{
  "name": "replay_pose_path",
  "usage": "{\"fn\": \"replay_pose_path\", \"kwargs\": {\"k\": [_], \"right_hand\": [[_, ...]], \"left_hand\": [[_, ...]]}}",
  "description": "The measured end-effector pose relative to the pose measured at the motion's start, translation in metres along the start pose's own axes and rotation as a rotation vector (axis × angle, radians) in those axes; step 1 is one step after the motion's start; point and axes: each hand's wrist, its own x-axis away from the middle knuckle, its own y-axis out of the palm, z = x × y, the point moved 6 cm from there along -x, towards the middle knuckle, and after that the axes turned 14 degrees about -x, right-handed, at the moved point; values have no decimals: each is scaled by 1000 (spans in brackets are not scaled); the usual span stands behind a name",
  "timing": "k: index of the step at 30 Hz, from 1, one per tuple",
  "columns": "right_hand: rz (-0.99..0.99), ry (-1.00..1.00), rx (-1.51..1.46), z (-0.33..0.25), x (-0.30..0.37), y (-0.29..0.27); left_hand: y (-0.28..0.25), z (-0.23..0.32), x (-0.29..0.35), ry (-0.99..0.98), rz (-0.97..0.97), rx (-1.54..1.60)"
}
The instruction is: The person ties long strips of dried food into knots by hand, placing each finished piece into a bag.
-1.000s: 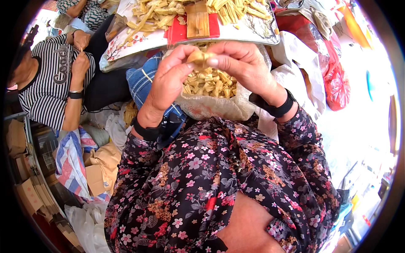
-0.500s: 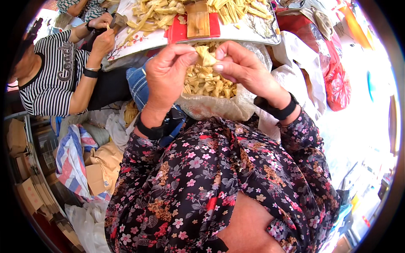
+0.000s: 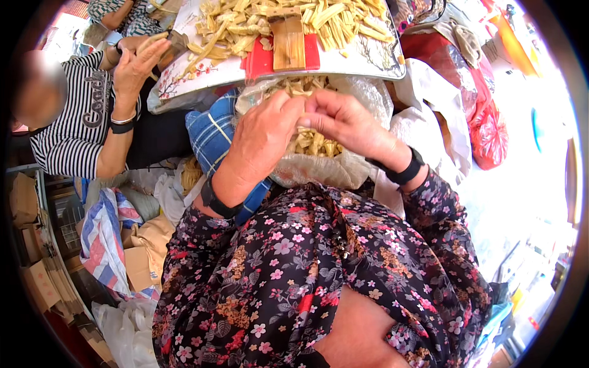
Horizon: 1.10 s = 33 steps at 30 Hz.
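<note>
My left hand (image 3: 261,138) and my right hand (image 3: 350,126) meet in front of me, over an open pale plastic-lined sack (image 3: 343,172). Thumbs and fingertips are pinched together and touch each other, and whatever lies between them is hidden. Inside the sack, partly covered by my hands, is a heap of short pale-yellow knotted strips (image 3: 313,145). Beyond the sack, longer yellow strips (image 3: 334,23) are piled on a white tabletop with a printed plant pattern (image 3: 175,86).
On the table's near edge, a wooden block (image 3: 288,46) rests on a red board (image 3: 311,54). A co-worker in a striped shirt (image 3: 70,135) sits at the left. A blue checked cloth (image 3: 211,132) is beside the sack, and a red plastic bag (image 3: 489,141) hangs at the right.
Both hands have drawn together and sit slightly lower; the back of my left hand has turned toward me. The yellow knotted piece seen between my fingertips is now out of sight. The co-worker's hands have moved.
</note>
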Motion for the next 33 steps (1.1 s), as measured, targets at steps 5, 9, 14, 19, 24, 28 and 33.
{"fn": "replay_pose_path", "kwargs": {"k": [5, 9, 14, 19, 24, 28, 33], "right_hand": [[-37, -28, 108, -2, 5, 14], [5, -92, 96, -15, -2, 25], [138, -124, 64, -24, -27, -4], [286, -99, 69, -6, -73, -57], [346, -111, 109, 6, -100, -72], [334, -114, 109, 8, -119, -87], [380, -135, 123, -1, -128, -95]], "left_hand": [[9, -21, 3, 139, 57, -163], [8, -45, -9, 268, 286, -228], [15, -65, -30, 5, 185, 178], [40, -99, -52, -240, -93, 831], [20, -105, -74, -177, 229, 44], [47, -135, -90, -347, 72, 635], [58, -138, -108, -347, 34, 922]]}}
